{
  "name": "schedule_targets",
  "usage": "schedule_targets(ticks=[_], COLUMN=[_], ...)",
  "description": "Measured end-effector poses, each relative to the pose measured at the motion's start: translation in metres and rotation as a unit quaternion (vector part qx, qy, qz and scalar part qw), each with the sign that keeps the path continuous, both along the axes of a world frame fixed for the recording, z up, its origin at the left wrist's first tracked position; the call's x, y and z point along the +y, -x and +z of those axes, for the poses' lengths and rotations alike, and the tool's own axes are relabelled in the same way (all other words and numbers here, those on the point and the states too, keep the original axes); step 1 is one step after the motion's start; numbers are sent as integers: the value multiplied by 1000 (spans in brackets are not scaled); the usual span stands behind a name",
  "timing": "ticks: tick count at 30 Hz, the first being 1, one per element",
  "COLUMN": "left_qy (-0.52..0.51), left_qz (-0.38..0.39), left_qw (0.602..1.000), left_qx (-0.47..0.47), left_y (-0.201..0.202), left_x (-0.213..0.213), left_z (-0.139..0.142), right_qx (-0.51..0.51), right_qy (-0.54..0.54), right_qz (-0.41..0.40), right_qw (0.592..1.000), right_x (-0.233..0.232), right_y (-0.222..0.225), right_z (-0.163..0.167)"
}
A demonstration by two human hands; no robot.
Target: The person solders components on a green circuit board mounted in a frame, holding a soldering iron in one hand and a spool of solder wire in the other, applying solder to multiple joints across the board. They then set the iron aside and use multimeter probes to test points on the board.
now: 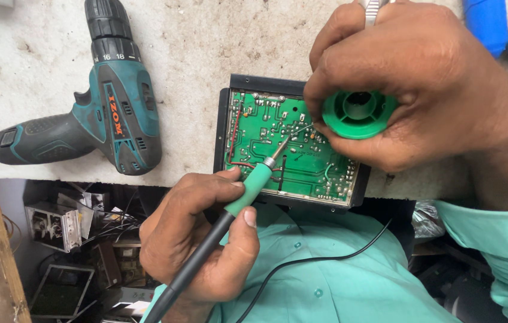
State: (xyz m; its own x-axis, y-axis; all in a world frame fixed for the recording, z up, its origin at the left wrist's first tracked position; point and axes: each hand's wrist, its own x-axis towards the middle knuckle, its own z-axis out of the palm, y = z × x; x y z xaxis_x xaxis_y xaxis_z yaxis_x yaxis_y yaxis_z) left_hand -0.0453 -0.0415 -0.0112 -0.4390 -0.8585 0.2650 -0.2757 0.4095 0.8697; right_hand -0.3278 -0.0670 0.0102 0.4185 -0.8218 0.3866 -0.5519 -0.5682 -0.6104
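Rough, pale and speckled, the worktop (218, 42) carries a green circuit board (290, 149) in a black frame, set at its near edge so that the frame's near side juts slightly over the drop. Left of the board lies a teal cordless drill (110, 113), well apart from it. Over the board's right end the right hand (409, 84) is closed around a green solder spool (358, 113), feeding a thin solder wire (302, 128) down toward the board's middle. Just below the board the left hand (206, 239) grips a soldering iron (248, 191) by its green sleeve, pen-fashion, tip resting on the board close to where the wire ends. The likeliest trouble, I judge, is solder bridging neighbouring pads, since the joints around the tip sit close together. Holding the tip too long could lift a trace or scorch the red wire (239, 161) lying left of the tip. The board looks unclamped, so pressure from the iron might slide it off the edge. The iron's black cord (325, 257) trails across the shirt below the board and could snag.
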Motion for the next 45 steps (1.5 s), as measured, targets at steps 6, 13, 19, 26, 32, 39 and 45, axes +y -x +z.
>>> schedule_targets(ticks=[6,13,19,26,32,39,45], left_qy=[-16,-46,-66,-64,-82,-81,-71], left_qz=[-3,-3,7,10,-5,-5,-12], left_qw=[1000,999,998,997,994,996,997], left_qx=[-4,-2,19,32,76,42,34], left_y=[-1,-2,-1,-4,-7,-5,-4], left_x=[-2,-3,-3,0,1,-1,-4], left_z=[2,6,6,2,-2,2,5], right_qx=[3,-3,-2,-2,-13,-11,-7], right_qy=[2,16,26,26,-2,10,24], right_qz=[0,9,12,12,2,18,21], right_qw=[1000,1000,1000,1000,1000,1000,999], right_x=[0,-1,-1,-1,1,0,-1], right_y=[-1,-1,-1,-2,1,-1,-2], right_z=[-3,-2,-2,1,3,0,-2])
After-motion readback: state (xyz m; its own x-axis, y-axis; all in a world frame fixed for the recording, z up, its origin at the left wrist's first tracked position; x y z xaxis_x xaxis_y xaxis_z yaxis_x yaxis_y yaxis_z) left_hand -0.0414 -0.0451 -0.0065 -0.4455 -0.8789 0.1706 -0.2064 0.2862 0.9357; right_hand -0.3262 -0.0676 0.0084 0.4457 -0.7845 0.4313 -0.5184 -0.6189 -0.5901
